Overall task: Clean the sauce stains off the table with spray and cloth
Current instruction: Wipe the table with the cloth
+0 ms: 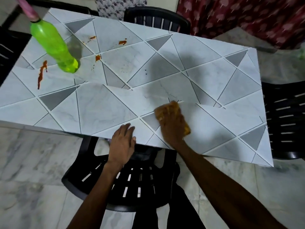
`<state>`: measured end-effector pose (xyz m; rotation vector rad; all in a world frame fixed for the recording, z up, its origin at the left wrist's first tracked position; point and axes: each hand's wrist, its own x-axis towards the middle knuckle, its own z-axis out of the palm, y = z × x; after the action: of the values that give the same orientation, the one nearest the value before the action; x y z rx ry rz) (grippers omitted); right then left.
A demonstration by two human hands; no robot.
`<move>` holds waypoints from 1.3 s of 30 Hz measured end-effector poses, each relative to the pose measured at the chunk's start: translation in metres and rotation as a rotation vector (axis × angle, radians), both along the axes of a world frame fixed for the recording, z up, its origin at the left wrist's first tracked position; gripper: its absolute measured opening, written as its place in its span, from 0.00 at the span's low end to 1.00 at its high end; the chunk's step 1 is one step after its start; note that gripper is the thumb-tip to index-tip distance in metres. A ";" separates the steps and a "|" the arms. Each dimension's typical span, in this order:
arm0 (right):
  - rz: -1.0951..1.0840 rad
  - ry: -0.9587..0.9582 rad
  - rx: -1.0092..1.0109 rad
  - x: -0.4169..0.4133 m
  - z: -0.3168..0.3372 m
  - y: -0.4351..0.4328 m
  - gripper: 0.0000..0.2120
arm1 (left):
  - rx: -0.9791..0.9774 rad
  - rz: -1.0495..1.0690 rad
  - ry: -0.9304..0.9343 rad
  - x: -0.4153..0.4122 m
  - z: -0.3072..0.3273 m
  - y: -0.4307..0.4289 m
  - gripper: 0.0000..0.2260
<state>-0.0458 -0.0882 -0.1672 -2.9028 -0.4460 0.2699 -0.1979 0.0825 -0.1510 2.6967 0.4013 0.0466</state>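
The table (pixel 214 76) has a white and grey triangle pattern. My right hand (pixel 173 128) presses an orange-yellow cloth (pixel 168 109) flat on its near edge; the hand and cloth are motion-blurred. With its fingers straight, my left hand (pixel 123 142) rests on the table's near rim. A green spray bottle (pixel 52 45) with a pink top (pixel 28 9) stands at the far left. Red-orange sauce stains lie around it: a long streak (pixel 42 74) to its left, and smaller blots (pixel 97 58), (pixel 123 42), (pixel 92 37) to its right.
Black slatted plastic chairs stand around the table: one (pixel 132 179) under my arms, one (pixel 285 119) at the right, one (pixel 156 20) at the far side. A red patterned curtain (pixel 247 17) hangs at the back right. The floor (pixel 33 162) is marble.
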 end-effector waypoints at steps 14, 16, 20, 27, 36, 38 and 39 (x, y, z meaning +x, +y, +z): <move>-0.090 -0.023 0.029 0.046 0.004 0.004 0.30 | 0.081 0.063 0.002 -0.014 -0.004 0.053 0.23; -0.035 -0.008 0.044 0.047 0.002 0.061 0.31 | 0.073 0.067 0.020 -0.014 -0.003 0.052 0.23; 0.471 -0.063 -0.022 -0.024 0.000 0.087 0.30 | -0.014 0.056 0.001 -0.013 0.000 0.062 0.21; 0.599 0.034 -0.058 0.008 -0.004 -0.015 0.28 | -0.088 0.067 -0.087 -0.017 0.009 0.086 0.16; 0.581 -0.063 0.007 -0.032 -0.001 0.130 0.29 | -0.133 0.158 -0.077 -0.036 0.005 0.107 0.17; 0.803 -0.019 0.012 -0.066 0.003 0.101 0.27 | -0.129 0.148 -0.078 -0.032 0.007 0.107 0.18; 0.855 -0.020 0.004 -0.072 0.004 0.081 0.27 | -0.124 0.147 -0.080 -0.031 0.007 0.106 0.18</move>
<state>-0.1177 -0.0072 -0.1628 -2.5273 -1.6568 0.3442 -0.2290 0.1889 -0.1436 2.5301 0.5578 0.1657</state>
